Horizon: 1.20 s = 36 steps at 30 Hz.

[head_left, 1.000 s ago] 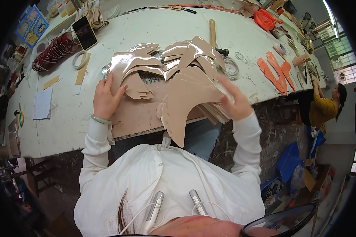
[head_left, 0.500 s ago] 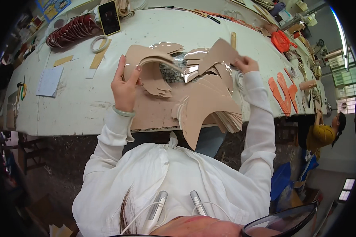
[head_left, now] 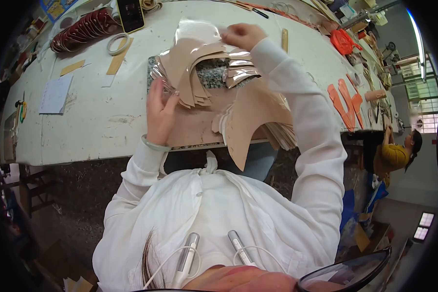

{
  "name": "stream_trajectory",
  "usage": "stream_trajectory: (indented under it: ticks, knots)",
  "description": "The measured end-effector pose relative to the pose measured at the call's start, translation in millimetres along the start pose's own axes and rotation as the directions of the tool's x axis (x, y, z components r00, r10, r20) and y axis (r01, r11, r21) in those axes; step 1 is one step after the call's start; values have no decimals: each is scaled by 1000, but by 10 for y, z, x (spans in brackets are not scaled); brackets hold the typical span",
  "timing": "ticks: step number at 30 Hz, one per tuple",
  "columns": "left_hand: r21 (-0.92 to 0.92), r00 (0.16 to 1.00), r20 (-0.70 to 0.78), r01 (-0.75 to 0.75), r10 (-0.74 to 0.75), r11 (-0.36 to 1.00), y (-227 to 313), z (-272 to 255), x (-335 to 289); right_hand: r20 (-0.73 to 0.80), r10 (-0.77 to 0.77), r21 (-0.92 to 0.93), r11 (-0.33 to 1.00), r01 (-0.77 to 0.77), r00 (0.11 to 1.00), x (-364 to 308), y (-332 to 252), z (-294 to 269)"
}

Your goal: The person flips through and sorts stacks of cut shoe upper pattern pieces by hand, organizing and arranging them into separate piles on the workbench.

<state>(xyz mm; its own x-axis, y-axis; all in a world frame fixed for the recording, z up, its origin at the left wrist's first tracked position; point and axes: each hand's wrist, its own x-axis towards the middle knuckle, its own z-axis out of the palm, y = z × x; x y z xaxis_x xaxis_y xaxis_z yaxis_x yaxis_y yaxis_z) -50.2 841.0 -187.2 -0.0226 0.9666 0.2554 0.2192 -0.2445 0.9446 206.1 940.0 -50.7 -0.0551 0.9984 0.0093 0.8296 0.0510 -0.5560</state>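
A left-hand stack of curved beige cut pieces (head_left: 173, 65) lies interleaved with clear film on a speckled stone slab (head_left: 214, 73). My left hand (head_left: 161, 114) grips the stack's near left edge, thumb on top and fingers at its side. Beyond it, my right hand (head_left: 244, 36) pinches the edge of a clear plastic sheet (head_left: 194, 33), which is raised over the far end of that stack. Shiny film-covered pieces (head_left: 241, 68) sit just right of it. Nearer me, a thick fanned pile of beige pieces (head_left: 255, 109) overhangs the table edge, partly behind my right sleeve.
On the left of the white table (head_left: 102, 97) are a tape roll (head_left: 118, 44), a paper sheet (head_left: 57, 95), scissors (head_left: 22, 109) and a dark red ribbed bundle (head_left: 85, 30). Orange pieces (head_left: 343, 104) and a red bag (head_left: 344, 40) lie right. A person in yellow (head_left: 393, 153) works beyond.
My right hand has moved left and farther from me, off the beige piece it held, and now has a clear sheet. My left hand has come slightly nearer along the stack's edge.
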Motion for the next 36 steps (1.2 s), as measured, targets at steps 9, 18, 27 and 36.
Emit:
stream_trajectory:
  ticks: [9, 18, 27, 36]
  knots:
    - [-223, 860, 492, 275, -136, 935, 849, 107, -620, 176, -361, -172, 905, 390, 916, -1456, 303, -323]
    - [-67, 809, 558, -181, 188, 981, 811, 410, -655, -38, -198, -311, 934, 177, 979, -1572, 667, -17]
    - [-38, 807, 554, -220, 204, 975, 829, 474, -635, -24, -119, -462, 882, 94, 993, -1504, 660, -13]
    - [-68, 812, 543, -213, 215, 975, 820, 517, -623, -255, -247, -338, 929, 153, 935, -1596, 657, 64]
